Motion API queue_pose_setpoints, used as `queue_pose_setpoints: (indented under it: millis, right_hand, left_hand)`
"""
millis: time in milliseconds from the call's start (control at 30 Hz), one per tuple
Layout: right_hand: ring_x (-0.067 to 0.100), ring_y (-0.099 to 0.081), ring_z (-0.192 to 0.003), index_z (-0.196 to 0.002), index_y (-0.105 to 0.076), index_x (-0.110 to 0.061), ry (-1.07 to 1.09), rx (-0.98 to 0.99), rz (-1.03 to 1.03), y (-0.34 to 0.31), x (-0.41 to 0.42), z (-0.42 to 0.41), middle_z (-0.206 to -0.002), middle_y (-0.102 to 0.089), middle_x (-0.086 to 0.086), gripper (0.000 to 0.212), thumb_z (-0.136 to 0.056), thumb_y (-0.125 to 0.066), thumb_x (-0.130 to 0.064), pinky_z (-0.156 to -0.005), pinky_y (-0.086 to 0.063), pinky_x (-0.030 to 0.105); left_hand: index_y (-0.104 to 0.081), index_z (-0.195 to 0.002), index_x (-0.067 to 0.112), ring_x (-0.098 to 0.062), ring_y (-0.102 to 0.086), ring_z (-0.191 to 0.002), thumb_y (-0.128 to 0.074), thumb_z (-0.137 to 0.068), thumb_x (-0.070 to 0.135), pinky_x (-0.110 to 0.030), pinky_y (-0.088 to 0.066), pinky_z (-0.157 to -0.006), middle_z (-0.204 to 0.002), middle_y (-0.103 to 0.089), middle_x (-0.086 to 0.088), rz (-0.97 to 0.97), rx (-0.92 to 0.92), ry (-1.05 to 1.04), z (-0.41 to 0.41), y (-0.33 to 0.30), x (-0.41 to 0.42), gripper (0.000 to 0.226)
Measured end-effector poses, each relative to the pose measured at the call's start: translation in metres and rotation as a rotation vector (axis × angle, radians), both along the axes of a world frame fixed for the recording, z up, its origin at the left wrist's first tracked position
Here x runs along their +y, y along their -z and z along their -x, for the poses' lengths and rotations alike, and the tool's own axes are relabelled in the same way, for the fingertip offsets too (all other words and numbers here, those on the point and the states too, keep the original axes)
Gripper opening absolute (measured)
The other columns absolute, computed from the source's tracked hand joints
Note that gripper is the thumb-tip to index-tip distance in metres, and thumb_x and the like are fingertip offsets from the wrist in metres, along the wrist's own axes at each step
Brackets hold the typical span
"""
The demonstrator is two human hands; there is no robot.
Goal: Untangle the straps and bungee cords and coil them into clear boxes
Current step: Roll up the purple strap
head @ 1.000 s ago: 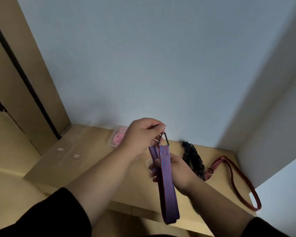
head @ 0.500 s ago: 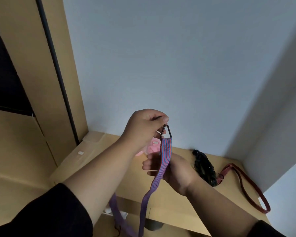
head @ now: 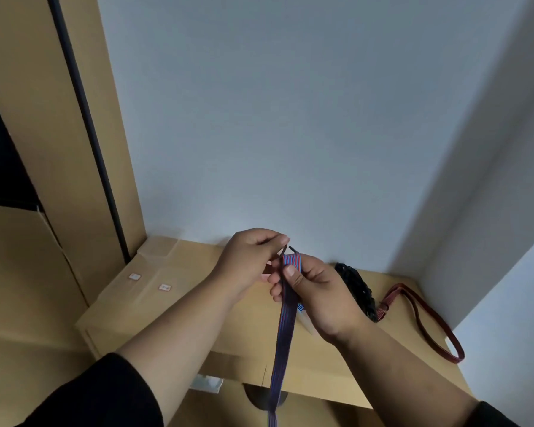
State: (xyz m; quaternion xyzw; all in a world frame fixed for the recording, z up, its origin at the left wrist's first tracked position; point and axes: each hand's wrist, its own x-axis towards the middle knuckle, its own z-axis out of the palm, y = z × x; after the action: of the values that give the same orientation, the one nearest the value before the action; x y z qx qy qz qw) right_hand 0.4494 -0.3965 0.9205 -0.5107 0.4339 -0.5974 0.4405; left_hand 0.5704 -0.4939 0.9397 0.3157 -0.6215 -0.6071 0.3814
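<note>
A flat purple strap with red and blue stripes [head: 282, 331] hangs down from my hands over the cardboard box top [head: 179, 291]. My left hand [head: 250, 260] pinches the dark metal ring at the strap's upper end. Just below it, my right hand [head: 315, 291] grips the strap, thumb pressed on the webbing. A black braided cord [head: 358, 288] lies bunched on the box to the right. Beside it a dark red strap [head: 426, 318] lies in a long loop reaching the box's right edge. A clear box corner [head: 305, 318] peeks out under my right hand.
Grey walls rise behind and to the right of the box top. A tall cardboard panel [head: 43, 118] with a black strip stands at the left. More cardboard boxes sit lower left and below the front edge.
My right hand has slid up the strap to just under the ring. The view has shifted, and the pink item behind my hands is no longer visible.
</note>
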Motion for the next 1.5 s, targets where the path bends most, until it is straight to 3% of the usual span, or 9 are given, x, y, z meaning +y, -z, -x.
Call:
queue_pose_setpoints:
  millis: [167,367,467,600,800,933,1033,1267,1500]
  right_hand:
    - [0.035,-0.069,-0.100,-0.100,-0.076,-0.004,0.153,0.150,0.001,-0.011,-0.004,0.017,-0.101,-0.075,0.014,0.018,-0.101,-0.061,-0.012,-0.093,-0.053,0.050]
    - [0.013,-0.059,-0.067,-0.075,-0.074,-0.013,0.293,0.228,-0.049,-0.016,-0.019,0.047,-0.071,-0.063,-0.002,0.017,-0.091,-0.076,-0.019,-0.067,-0.047,0.033]
    - [0.015,-0.067,-0.063,-0.083,-0.076,-0.020,0.261,0.274,-0.109,-0.014,-0.024,0.059,-0.070,-0.072,-0.002,0.015,-0.095,-0.068,-0.021,-0.068,-0.056,0.040]
    - [0.024,-0.075,-0.091,-0.095,-0.077,-0.022,0.206,0.398,-0.173,-0.012,-0.031,0.073,-0.092,-0.079,0.001,0.015,-0.096,-0.065,-0.015,-0.092,-0.057,0.053]
    - [0.014,-0.073,-0.067,-0.080,-0.060,-0.015,0.331,0.440,-0.214,-0.008,-0.043,0.082,-0.071,-0.073,-0.001,0.027,-0.084,-0.082,-0.029,-0.076,-0.061,0.049]
    - [0.019,-0.069,-0.088,-0.099,-0.067,-0.027,0.259,0.398,-0.163,-0.005,-0.052,0.086,-0.090,-0.072,-0.002,0.013,-0.089,-0.075,-0.031,-0.090,-0.054,0.054]
    - [0.038,-0.065,-0.092,-0.085,-0.071,-0.013,0.169,0.388,-0.163,0.000,-0.057,0.086,-0.088,-0.071,0.016,0.028,-0.089,-0.065,-0.040,-0.092,-0.050,0.059]
    - [0.016,-0.072,-0.069,-0.086,-0.072,-0.010,0.226,0.446,-0.265,0.005,-0.073,0.088,-0.075,-0.075,0.004,0.016,-0.097,-0.065,-0.019,-0.062,-0.058,0.032]
    - [0.009,-0.054,-0.043,-0.080,-0.068,-0.007,0.089,0.433,-0.430,0.002,-0.077,0.080,-0.059,-0.068,0.000,0.024,-0.100,-0.061,-0.019,-0.045,-0.046,0.022]
  left_hand:
    - [-0.079,-0.095,0.017,-0.023,-0.072,-0.075,-0.049,-0.106,0.028,-0.031,-0.059,-0.070,-0.089,-0.077,-0.002,-0.066,0.053,-0.009,0.015,0.008,0.005,0.033]
    - [-0.064,-0.121,-0.004,-0.027,-0.069,-0.102,-0.061,-0.098,0.037,-0.040,-0.056,-0.090,-0.113,-0.070,-0.019,-0.130,0.251,0.199,0.034,0.030,0.009,0.047]
    - [-0.056,-0.131,-0.002,-0.027,-0.066,-0.100,-0.073,-0.085,0.026,-0.045,-0.052,-0.096,-0.110,-0.067,-0.012,-0.063,0.266,0.340,0.041,0.037,0.008,0.056]
    - [-0.067,-0.119,0.007,-0.030,-0.070,-0.105,-0.066,-0.081,0.007,-0.044,-0.054,-0.098,-0.110,-0.072,-0.017,0.001,0.143,0.160,0.052,0.043,-0.001,0.038]
    - [-0.071,-0.098,0.005,-0.021,-0.070,-0.075,-0.063,-0.092,-0.004,-0.031,-0.057,-0.072,-0.084,-0.072,-0.010,-0.037,0.051,0.063,0.056,0.055,-0.010,0.013]
    - [-0.068,-0.099,-0.004,-0.020,-0.069,-0.072,-0.064,-0.093,-0.001,-0.025,-0.054,-0.067,-0.083,-0.069,-0.014,-0.040,0.003,0.043,0.057,0.058,-0.012,0.008]
    - [-0.067,-0.100,-0.002,-0.022,-0.070,-0.072,-0.064,-0.093,0.000,-0.024,-0.054,-0.067,-0.080,-0.070,-0.011,-0.052,-0.009,0.055,0.054,0.059,-0.015,0.008]
    - [-0.064,-0.083,0.010,-0.019,-0.068,-0.062,-0.066,-0.091,-0.005,-0.032,-0.056,-0.063,-0.072,-0.073,-0.006,-0.077,-0.136,-0.003,0.037,0.071,-0.025,0.017]
    - [-0.066,-0.086,0.006,-0.017,-0.068,-0.063,-0.065,-0.092,-0.004,-0.028,-0.057,-0.065,-0.075,-0.075,-0.004,-0.062,-0.150,-0.067,0.020,0.081,-0.033,0.011]
